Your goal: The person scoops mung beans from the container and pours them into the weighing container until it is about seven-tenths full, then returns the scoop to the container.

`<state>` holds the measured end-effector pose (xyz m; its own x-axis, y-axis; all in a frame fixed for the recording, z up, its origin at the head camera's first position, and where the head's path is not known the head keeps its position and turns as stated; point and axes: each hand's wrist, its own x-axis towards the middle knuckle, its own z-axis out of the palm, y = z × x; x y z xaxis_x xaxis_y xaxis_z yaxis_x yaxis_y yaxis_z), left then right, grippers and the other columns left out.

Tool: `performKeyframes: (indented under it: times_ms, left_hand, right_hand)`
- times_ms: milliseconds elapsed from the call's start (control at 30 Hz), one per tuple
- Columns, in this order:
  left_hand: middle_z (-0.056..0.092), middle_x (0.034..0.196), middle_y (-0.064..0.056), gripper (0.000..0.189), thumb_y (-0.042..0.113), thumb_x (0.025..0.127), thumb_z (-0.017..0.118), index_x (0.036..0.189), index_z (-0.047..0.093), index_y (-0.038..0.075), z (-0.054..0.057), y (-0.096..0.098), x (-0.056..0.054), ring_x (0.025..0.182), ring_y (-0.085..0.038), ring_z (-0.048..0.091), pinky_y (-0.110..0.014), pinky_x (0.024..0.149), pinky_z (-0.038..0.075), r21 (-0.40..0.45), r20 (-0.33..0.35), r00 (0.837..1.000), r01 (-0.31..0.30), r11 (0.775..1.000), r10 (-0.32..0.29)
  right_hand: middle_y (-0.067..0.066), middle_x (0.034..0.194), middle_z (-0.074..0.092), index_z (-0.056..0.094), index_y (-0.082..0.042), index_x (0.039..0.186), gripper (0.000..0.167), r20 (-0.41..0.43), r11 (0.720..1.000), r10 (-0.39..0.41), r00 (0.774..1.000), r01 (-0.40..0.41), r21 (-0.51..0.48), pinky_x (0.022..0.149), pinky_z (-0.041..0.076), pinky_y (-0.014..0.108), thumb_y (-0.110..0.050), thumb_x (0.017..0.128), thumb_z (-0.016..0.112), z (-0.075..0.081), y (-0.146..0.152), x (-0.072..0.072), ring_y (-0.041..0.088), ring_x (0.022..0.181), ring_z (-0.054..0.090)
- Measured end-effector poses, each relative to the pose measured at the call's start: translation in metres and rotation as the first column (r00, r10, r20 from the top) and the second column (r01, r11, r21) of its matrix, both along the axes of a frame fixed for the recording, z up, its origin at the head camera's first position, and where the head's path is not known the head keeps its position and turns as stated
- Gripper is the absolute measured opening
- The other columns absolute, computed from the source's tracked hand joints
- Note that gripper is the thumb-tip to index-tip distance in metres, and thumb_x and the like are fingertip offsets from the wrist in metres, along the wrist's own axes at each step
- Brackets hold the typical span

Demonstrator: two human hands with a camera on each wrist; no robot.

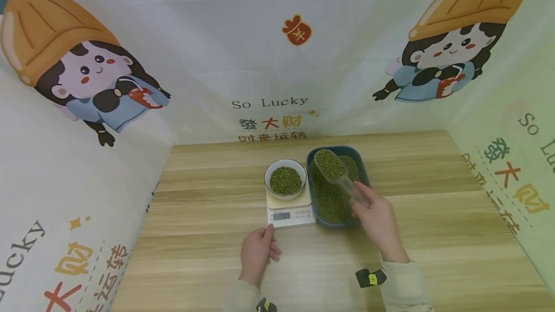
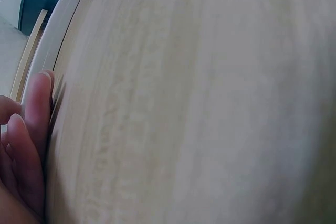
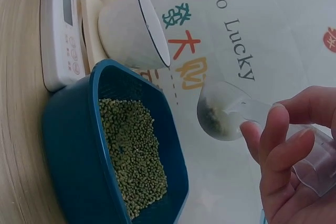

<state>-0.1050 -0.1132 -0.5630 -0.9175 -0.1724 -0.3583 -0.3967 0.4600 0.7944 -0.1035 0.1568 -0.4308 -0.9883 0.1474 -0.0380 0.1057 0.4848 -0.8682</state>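
Note:
My right hand (image 1: 380, 223) grips the handle of a clear plastic scoop (image 1: 354, 190), its bowl part heaped with green mung beans (image 1: 332, 165). The scoop is raised over a dark blue tub (image 3: 71, 153) of mung beans (image 3: 134, 161); in the right wrist view it shows above the tub's rim. Left of the tub, a white kitchen scale (image 1: 289, 223) carries a white dark-rimmed bowl (image 1: 277, 195) with mung beans inside. My left hand (image 1: 257, 255) rests on the table, fingers relaxed, a fingertip right at the scale's front edge in the left wrist view.
The scale's small display (image 1: 281, 216) faces me, its digits too small to read. All this stands on a wood-grain table (image 1: 208, 196). Printed white cloth (image 1: 208, 52) walls the table in at the back and along both sides.

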Motion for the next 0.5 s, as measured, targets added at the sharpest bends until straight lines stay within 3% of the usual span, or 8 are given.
performKeyframes:
  times_ms: [300, 500]
  left_hand:
    - [0.061, 0.055, -0.002, 0.049, 0.053, 0.089, 0.04, 0.075, 0.058, 0.009, -0.0005, -0.0002, 0.0012, 0.045, -0.017, 0.059, -0.027, 0.038, 0.045, 0.03, 0.0, 1.0, 0.004, 1.0, -0.004]
    - [0.061, 0.055, -0.002, 0.049, 0.053, 0.089, 0.04, 0.075, 0.058, 0.01, -0.0012, -0.0007, 0.0006, 0.044, -0.017, 0.059, -0.028, 0.038, 0.045, 0.023, -0.006, 1.0, 0.002, 1.0, -0.002]
  right_hand:
    - [0.008, 0.107, 0.063, 0.043, -0.013, 0.132, 0.047, 0.003, 1.0, 0.002, 1.0, -0.002, 0.018, 0.043, 0.043, 0.027, -0.019, 0.087, 0.056, -0.0003, 0.0014, -0.0002, 0.014, 0.063, 0.06]
    - [0.008, 0.109, 0.062, 0.044, -0.012, 0.131, 0.046, -0.013, 1.0, 0.012, 1.0, -0.012, -0.007, 0.043, 0.044, 0.027, -0.018, 0.087, 0.056, 0.0059, -0.0043, -0.0014, 0.022, 0.068, 0.062]
